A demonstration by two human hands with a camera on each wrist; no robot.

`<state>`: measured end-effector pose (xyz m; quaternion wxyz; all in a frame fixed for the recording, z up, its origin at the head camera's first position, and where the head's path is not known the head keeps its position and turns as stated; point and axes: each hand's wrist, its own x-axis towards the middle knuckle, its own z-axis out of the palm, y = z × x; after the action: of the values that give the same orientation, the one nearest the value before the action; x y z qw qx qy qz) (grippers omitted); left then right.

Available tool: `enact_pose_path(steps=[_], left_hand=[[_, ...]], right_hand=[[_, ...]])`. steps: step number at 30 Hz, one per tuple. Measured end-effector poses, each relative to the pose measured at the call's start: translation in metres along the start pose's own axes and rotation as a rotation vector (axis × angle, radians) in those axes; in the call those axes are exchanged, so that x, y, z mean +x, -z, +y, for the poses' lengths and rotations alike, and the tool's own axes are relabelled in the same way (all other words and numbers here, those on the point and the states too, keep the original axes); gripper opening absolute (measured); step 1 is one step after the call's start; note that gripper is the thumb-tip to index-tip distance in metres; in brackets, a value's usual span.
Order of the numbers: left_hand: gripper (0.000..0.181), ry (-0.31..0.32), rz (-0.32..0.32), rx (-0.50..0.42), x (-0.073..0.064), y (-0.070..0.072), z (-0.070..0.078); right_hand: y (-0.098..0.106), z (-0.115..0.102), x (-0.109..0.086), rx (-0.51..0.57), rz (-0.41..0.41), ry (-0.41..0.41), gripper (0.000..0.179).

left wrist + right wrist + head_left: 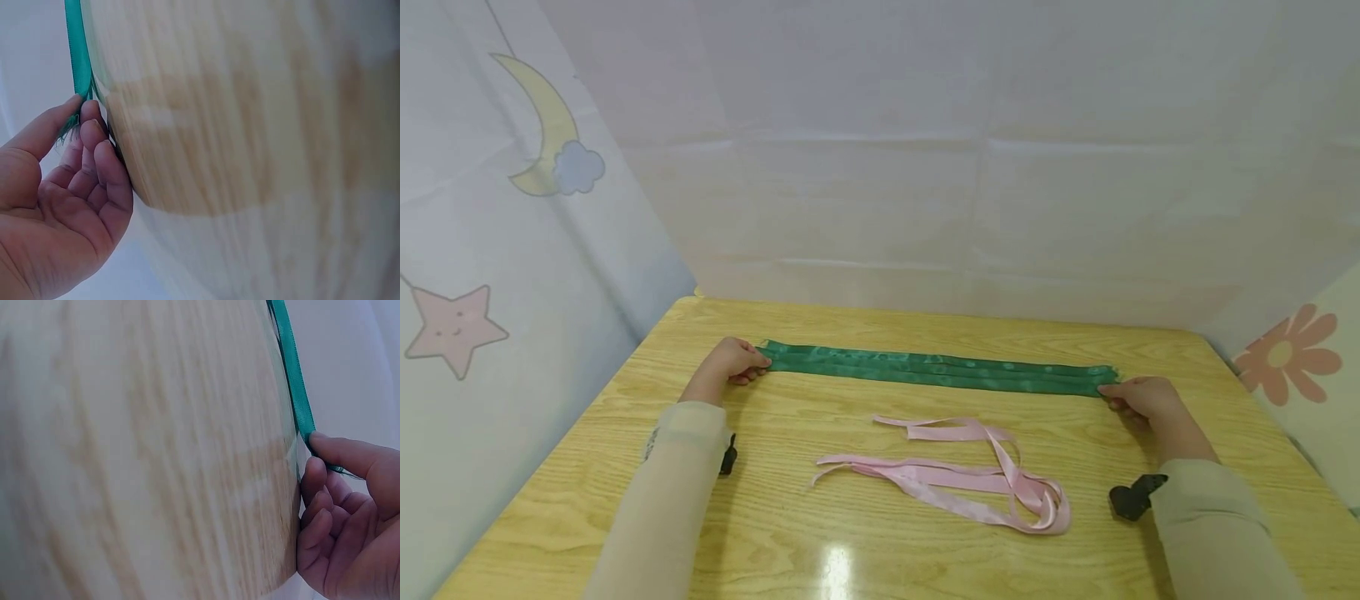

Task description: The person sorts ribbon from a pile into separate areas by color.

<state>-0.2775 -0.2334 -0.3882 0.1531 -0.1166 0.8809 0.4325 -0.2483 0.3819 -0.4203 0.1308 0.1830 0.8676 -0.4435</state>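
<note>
Strips of green ribbon lie side by side in a long flat band across the far part of the table. My left hand pinches the band's left end between thumb and fingers; in the left wrist view frayed threads hang by the fingertips. At the other end my right hand pinches the ribbon, its thumb on top and the other fingers curled near the tabletop in the right wrist view. Nearer to me, a loosely looped pink ribbon lies between the two forearms.
Everything lies on a wooden table with a glossy surface. A pale backdrop rises behind its far edge, with printed shapes at the sides. A black device is worn at the right wrist, another at the left.
</note>
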Motion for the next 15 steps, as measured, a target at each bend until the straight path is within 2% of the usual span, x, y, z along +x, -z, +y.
enact_pose_path(steps=[7, 15], left_hand=[[0.013, 0.003, 0.005, 0.008, 0.0003, -0.0002, -0.0002], [0.015, 0.030, -0.007, 0.007, 0.0082, 0.0001, -0.0037]], right_hand=[[-0.0010, -0.0012, -0.0019, 0.008, 0.003, 0.019, 0.025], [-0.0020, -0.0033, -0.0036, -0.025, 0.015, 0.016, 0.025]])
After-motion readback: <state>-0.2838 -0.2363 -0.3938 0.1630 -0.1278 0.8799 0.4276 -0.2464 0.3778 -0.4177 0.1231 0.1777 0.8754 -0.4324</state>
